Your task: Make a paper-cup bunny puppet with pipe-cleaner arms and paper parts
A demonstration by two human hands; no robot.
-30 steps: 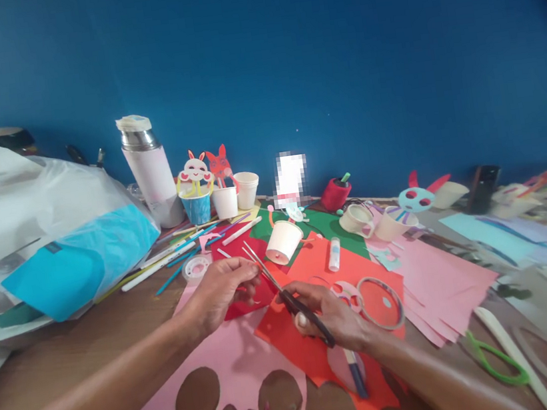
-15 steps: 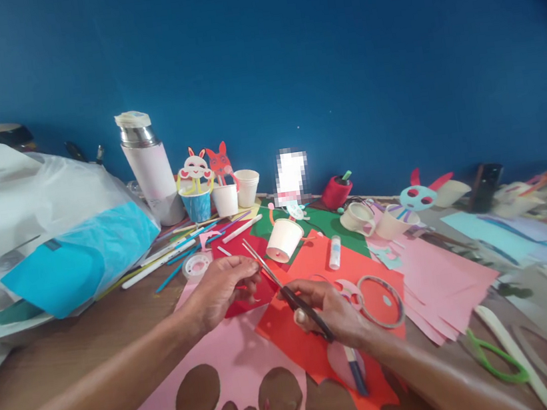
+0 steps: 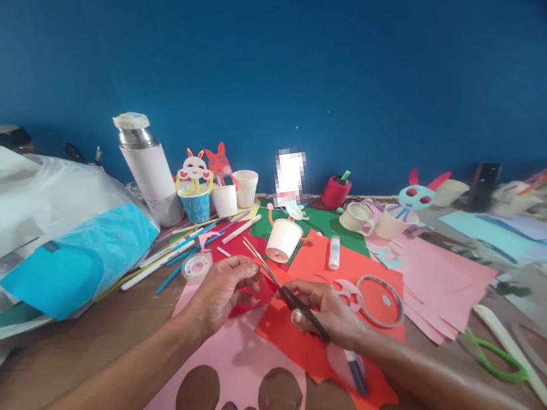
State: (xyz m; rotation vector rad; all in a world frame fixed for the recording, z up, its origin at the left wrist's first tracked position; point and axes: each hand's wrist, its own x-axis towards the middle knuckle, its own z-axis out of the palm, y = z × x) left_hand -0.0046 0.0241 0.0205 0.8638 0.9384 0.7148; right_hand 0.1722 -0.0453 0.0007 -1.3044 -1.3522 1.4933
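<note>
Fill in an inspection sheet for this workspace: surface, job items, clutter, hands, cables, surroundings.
Surface: brown table, partly covered by coloured paper.
Job items: dark-handled scissors; pink sheet with rounded holes cut out; orange-red sheet partly over it.
Clutter: tilted white cup, small white tube, plastic bag at far left.
Hands: right hand grips the scissors; left hand is beside the blades, fingertips close together, anything pinched unclear.
Cables: nothing seen for certain.
Surroundings: blue wall behind; pale flask standing before it.
</note>
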